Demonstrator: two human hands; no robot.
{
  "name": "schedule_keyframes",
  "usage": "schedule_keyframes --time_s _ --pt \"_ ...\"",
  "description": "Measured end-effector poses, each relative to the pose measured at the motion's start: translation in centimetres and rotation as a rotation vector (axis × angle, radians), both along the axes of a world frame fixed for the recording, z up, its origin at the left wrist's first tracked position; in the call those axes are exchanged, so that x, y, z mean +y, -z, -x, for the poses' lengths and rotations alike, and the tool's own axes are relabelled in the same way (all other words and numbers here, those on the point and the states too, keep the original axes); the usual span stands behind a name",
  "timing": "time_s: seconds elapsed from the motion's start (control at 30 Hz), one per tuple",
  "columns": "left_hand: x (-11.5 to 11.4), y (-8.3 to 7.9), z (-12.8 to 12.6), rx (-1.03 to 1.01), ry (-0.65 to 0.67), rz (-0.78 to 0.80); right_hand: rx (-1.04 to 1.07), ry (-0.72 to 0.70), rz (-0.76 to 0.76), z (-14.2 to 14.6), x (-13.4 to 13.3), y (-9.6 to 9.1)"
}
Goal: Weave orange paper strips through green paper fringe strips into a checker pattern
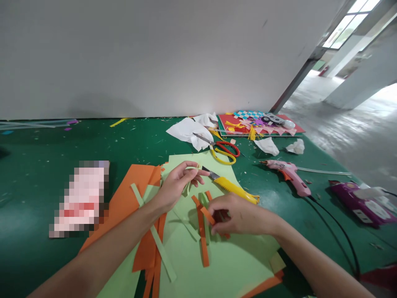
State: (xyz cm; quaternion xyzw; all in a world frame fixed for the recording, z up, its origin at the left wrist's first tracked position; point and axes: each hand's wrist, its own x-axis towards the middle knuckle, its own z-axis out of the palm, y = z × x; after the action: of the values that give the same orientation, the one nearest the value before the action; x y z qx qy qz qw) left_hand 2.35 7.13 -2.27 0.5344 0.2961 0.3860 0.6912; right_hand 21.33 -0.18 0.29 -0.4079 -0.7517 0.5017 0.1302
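Observation:
My left hand (182, 182) is over the light green paper sheet (242, 265), its fingers pinched on a light green paper strip (187, 189) that hangs below them; much of it is hidden. My right hand (234, 215) grips a short orange paper strip (207, 215) between thumb and fingers. Beside it, more orange strips (203, 244) and a thin green strip lie on the sheet. A yellow utility knife (235, 189) with its blade out rests just beyond my right hand. Under my left forearm are orange paper sheets (124, 198) and a long green strip (164, 256).
Red-and-yellow-handled scissors (221, 151) lie by crumpled white paper (189, 130). To the right are a pink glue gun (291, 176) with a cord and a purple box (361, 203). Paper crafts sit on a red board (293, 124) at the back. A blurred pink object (82, 194) lies left.

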Motion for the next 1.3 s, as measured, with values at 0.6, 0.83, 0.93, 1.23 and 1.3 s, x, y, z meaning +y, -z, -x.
schedule_keyframes --time_s 0.6,0.83,0.93,1.23,1.3 --pt "-0.2 -0.6 -0.1 -0.001 0.009 0.061 -0.057 -0.093 0.017 0.2 -0.1 -0.4" --pt "-0.1 -0.5 0.0 0.05 0.028 0.058 0.067 -0.081 0.176 -0.1 -0.2 -0.9" --pt "-0.1 -0.5 0.1 0.055 0.006 0.042 0.291 -0.036 0.463 -0.6 -0.4 -1.3" --pt "-0.1 -0.3 0.1 0.061 0.003 0.054 0.548 0.044 0.491 -1.4 -0.4 -1.2" --pt "-0.1 -0.3 0.1 0.059 0.008 0.056 0.409 0.076 0.386 -1.0 -0.4 -1.1"
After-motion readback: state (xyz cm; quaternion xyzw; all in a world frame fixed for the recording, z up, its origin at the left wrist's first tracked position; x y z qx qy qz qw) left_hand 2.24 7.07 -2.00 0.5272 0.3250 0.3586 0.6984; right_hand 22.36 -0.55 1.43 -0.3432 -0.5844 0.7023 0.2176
